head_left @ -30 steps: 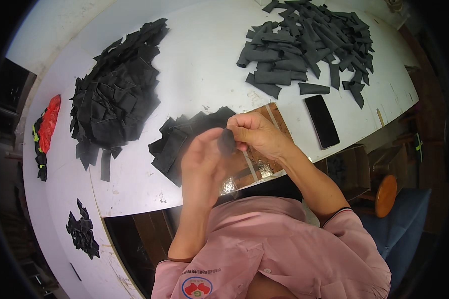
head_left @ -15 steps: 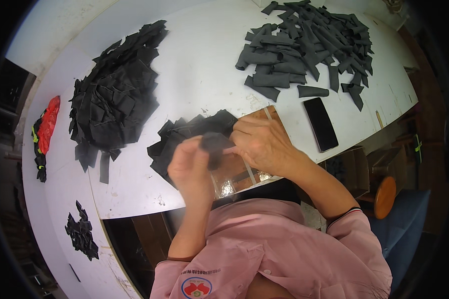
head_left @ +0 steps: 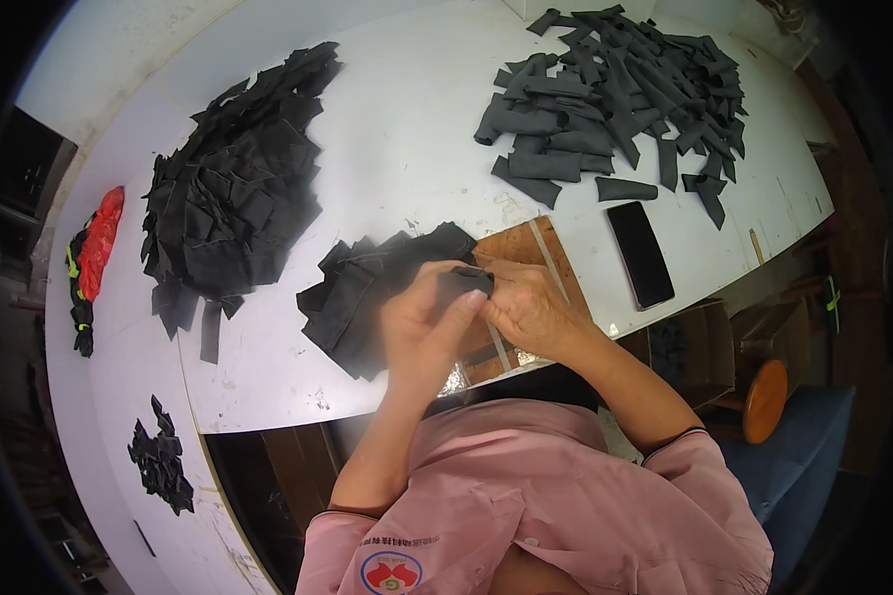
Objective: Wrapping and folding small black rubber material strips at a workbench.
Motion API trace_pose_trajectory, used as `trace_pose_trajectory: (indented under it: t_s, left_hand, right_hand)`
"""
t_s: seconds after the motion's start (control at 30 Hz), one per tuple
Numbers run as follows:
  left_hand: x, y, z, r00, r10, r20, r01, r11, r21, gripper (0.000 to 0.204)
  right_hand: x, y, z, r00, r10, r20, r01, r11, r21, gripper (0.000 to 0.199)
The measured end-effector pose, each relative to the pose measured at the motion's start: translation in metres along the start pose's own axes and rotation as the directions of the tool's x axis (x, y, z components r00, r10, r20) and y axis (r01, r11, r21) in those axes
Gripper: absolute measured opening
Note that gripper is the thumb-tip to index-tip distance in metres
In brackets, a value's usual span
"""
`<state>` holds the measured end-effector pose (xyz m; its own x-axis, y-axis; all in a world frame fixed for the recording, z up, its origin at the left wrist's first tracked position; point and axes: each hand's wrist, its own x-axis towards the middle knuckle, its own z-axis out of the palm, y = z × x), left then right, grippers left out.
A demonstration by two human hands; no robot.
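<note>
Head cam, looking down: both my forearms come up from the lower edge and meet over the near edge of the white table (head_left: pixel 417 129), elbows bent, wrists close together. L hand (head_left: pixel 422 322) is palm-down-ish w/ fingers curled, thumb side pressing a small black fabric piece (head_left: pixel 463 281); R hand (head_left: pixel 531 309) meets it from the other side, fingertips pinched on the same piece, so both hands are closed on it, not spread. That piece sits just above the brown wooden board (head_left: pixel 531 248), right beside a small heap of black fabric pieces (head_left: pixel 362 293) which the L hand partly covers. Further left is a big black fabric pile (head_left: pixel 233 193); far right, well apart, a spread of dark grey rolled strips (head_left: pixel 615 89) w/ a black phone (head_left: pixel 641 254) lying flat near them.
</note>
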<state>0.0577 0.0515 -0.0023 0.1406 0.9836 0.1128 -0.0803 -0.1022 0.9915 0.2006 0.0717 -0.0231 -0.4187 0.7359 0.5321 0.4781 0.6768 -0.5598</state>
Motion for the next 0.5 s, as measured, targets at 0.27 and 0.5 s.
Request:
trace_pose_trajectory:
  t_s: [0.27, 0.5]
  left_hand:
    - [0.000, 0.002, -0.008, 0.988, 0.145, 0.048, -0.143, 0.989, -0.031, 0.023]
    - [0.000, 0.013, 0.002, 0.950, 0.312, 0.028, -0.301, 0.932, -0.203, 0.026]
  right_hand:
    - [0.002, -0.004, -0.002, 1.000, 0.028, 0.002, -0.028, 1.000, 0.011, 0.021]
    - [0.004, -0.003, -0.003, 0.998, -0.052, -0.037, 0.053, 0.998, 0.016, 0.019]
